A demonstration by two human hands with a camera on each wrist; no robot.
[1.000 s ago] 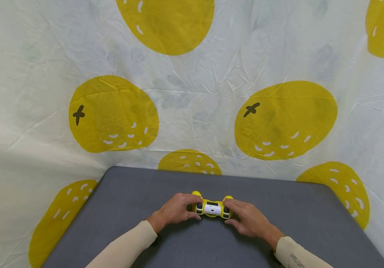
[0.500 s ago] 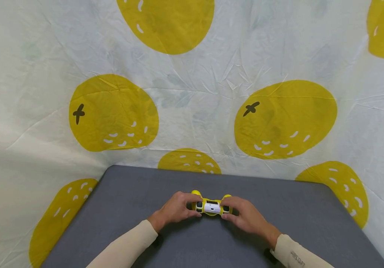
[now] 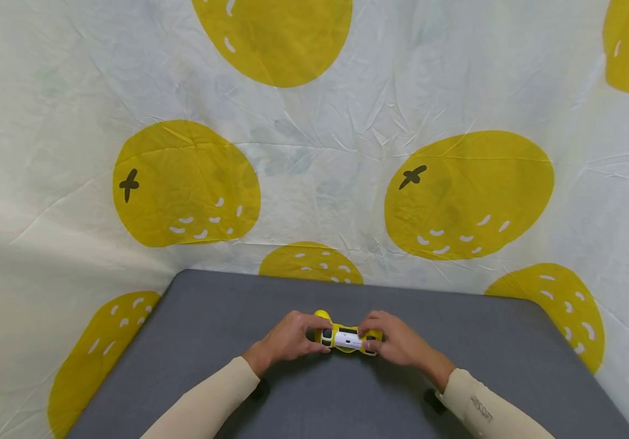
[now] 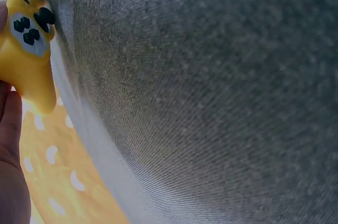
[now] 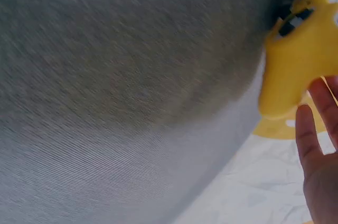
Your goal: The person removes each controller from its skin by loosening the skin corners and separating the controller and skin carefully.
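A yellow game controller (image 3: 346, 338) with a white centre and black buttons lies in the middle of a grey table (image 3: 226, 311). My left hand (image 3: 299, 334) grips its left end, with the fingers curled round the handle. My right hand (image 3: 384, 339) covers and grips its right end, hiding that handle. In the left wrist view the controller (image 4: 29, 49) shows at the top left, with a finger of my left hand (image 4: 10, 145) below it. The right wrist view has the controller (image 5: 301, 60) at the right edge, my right hand (image 5: 319, 150) just below it. Both forearms wear cream sleeves.
A wrinkled white cloth with large yellow fruit prints (image 3: 468, 195) hangs behind and around the table. The table's far edge (image 3: 347, 285) runs just beyond the controller. Bare grey surface (image 3: 512, 366) lies to both sides of my hands.
My right hand has slid left and forward over the controller's right handle, which now is hidden. The controller has shifted slightly left. My left hand has stayed in place.
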